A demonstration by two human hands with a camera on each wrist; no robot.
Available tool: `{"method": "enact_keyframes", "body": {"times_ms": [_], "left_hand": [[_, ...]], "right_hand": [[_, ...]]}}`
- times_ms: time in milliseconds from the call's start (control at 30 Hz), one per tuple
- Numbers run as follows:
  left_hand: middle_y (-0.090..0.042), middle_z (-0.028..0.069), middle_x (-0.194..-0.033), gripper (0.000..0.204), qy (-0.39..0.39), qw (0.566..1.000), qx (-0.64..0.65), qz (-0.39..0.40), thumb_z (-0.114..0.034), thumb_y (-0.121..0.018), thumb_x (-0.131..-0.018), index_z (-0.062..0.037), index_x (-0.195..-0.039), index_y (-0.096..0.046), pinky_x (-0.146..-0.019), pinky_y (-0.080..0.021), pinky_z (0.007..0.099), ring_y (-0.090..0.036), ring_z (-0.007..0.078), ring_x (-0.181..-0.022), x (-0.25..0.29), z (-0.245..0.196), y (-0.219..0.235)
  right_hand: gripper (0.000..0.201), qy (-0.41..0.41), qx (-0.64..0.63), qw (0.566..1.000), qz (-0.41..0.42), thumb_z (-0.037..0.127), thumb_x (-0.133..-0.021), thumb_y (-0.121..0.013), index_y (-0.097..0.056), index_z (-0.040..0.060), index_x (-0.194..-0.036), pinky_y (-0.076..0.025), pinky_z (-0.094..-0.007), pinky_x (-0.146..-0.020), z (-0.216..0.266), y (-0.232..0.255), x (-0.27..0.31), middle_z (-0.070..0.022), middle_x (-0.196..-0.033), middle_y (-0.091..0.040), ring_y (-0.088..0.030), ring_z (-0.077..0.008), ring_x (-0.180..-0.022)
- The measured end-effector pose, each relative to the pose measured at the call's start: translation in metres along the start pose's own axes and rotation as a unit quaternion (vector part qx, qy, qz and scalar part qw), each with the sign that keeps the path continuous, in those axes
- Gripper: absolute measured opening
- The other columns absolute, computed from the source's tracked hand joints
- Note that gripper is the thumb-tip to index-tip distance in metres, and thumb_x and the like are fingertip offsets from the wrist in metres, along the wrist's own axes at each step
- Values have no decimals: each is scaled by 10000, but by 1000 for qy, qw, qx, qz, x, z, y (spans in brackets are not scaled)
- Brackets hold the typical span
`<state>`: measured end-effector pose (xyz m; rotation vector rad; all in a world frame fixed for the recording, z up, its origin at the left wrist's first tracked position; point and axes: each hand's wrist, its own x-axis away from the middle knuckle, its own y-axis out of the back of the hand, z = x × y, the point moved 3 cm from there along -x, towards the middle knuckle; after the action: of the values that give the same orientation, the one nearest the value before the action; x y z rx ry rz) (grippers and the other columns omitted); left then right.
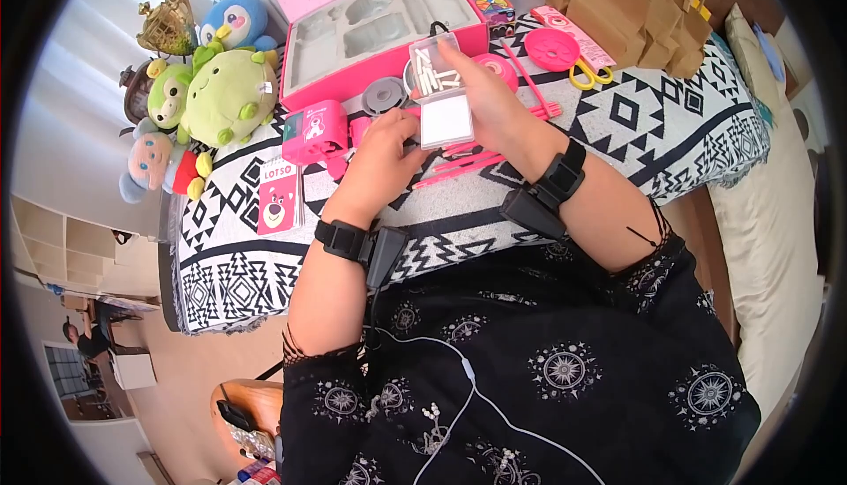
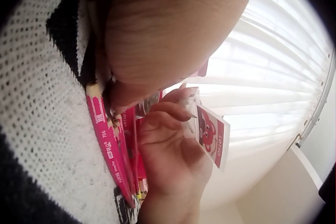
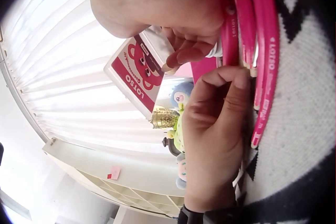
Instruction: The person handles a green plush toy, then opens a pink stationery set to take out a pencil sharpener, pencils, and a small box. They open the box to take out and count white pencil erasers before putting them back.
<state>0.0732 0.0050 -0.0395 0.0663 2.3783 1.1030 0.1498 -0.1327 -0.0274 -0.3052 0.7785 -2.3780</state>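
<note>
In the head view, my right hand (image 1: 496, 104) grips an open clear case (image 1: 448, 121) with white sticks (image 1: 429, 77) in its upper half. A pink bear design labelled LOTSO shows on the case (image 3: 139, 71) in the right wrist view. My left hand (image 1: 379, 165) is low over the cloth, left of the case. Its thumb and index finger (image 3: 223, 79) come together beside the ends of pink pencils (image 3: 266, 61); whether anything is between them is hidden. From the left wrist, more pink pencils (image 2: 109, 148) lie on the cloth below the left hand (image 2: 157, 35).
A pink box (image 1: 388, 30) stands behind the hands. Plush toys (image 1: 231, 97) are at the left, near a LOTSO notepad (image 1: 279, 198) and a pink device (image 1: 315, 132). Yellow-handled scissors (image 1: 589, 73), a pink round dish (image 1: 551, 48) and paper bags (image 1: 609, 17) are at the right.
</note>
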Motion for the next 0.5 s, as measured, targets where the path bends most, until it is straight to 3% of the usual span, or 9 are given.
{"method": "enact_keyframes", "body": {"times_ms": [33, 100, 200, 433, 500], "left_hand": [[-595, 124, -878, 183, 0, 1000, 0, 1, -66, -716, -791, -7, -955, -660, -743, -457, 383, -569, 297, -849, 0, 2, -1], [-614, 131, -875, 169, 94, 991, 97, -13, -29, -670, -815, -3, -980, -641, -715, -469, 357, -596, 281, -816, 1, 6, -1], [-628, 134, -878, 168, 147, 984, 99, -3, -15, -632, -837, 0, -1004, -624, -691, -478, 337, -613, 269, -779, 2, -2, 6], [-627, 146, -890, 149, 104, 993, 46, -36, -47, -627, -876, 9, -1013, -636, -703, -492, 344, -627, 270, -791, 0, -8, 11], [-631, 157, -896, 148, 121, 990, 65, -35, -64, -625, -891, 12, -1017, -641, -706, -495, 347, -633, 273, -797, 0, -7, 11]], "right_hand": [[464, 0, 0, 1000, 0, 504, -994, -474, -634, 80, -1091, -567, -298, -699, 0, 1, -1, -69, -895, -690, -678, -137, -799], [464, 7, 1, 1000, 2, 506, -997, -465, -637, 83, -1077, -567, -297, -695, 0, 1, -1, -69, -886, -687, -676, -135, -785], [380, 5, -12, 1000, 5, 438, -1010, -474, -610, 86, -1058, -550, -309, -683, 1, -1, 0, -67, -877, -673, -666, -153, -780], [454, 6, -9, 1000, -11, 500, -994, -480, -639, 79, -1054, -571, -296, -684, -1, 0, -1, -68, -882, -684, -673, -142, -764], [378, 1, -8, 1000, -12, 433, -1010, -473, -605, 84, -1071, -551, -311, -679, 0, -1, 0, -65, -890, -671, -667, -160, -778]]}}
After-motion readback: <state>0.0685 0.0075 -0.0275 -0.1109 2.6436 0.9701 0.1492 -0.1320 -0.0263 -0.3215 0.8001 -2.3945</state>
